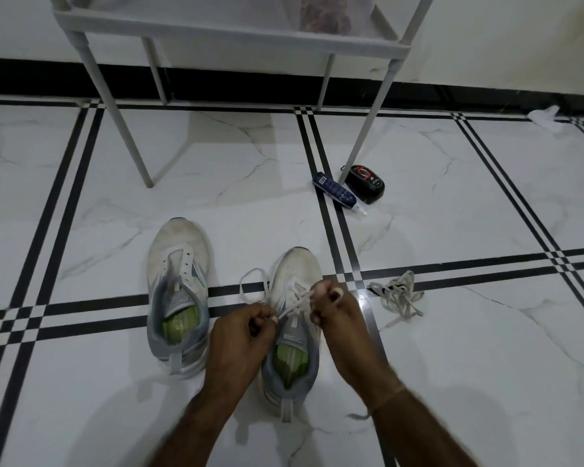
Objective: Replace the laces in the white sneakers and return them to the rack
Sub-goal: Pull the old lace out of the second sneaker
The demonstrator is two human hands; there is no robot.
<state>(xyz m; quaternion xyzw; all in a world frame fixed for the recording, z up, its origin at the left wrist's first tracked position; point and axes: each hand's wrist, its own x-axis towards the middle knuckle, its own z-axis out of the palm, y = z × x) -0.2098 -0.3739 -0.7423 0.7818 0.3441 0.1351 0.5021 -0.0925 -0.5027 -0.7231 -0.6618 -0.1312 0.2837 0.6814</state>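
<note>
Hands both clenched on lace: left hand [240, 335] pinches one end of the white lace [297, 303] between thumb and fingers, and right hand [341, 318] grips the other end with fingers curled. Lace runs crossed through the upper eyelets of the laced sneaker [295, 274], directly under both hands. A slack loop of it hangs out just left of that sneaker.

Laced sneaker stands on the tiled floor [469, 365], toe pointing away from the person, green insole showing between the wrists.

Second sneaker [179, 251] sits just left of the laced sneaker, parallel, toe slightly further forward, unlaced, tongue up.

Loose lace pile [398, 294] lies right of the laced sneaker, apart from it, on a dark tile stripe.

Beyond the laced sneaker and to its right: blue tube [334, 192] and black polish case [364, 183], either side of a rack leg.

Rack [216, 35] stands well beyond the laced sneaker, against the wall.

White crumpled scrap [543, 116] lies far right and beyond, near the dark skirting.
</note>
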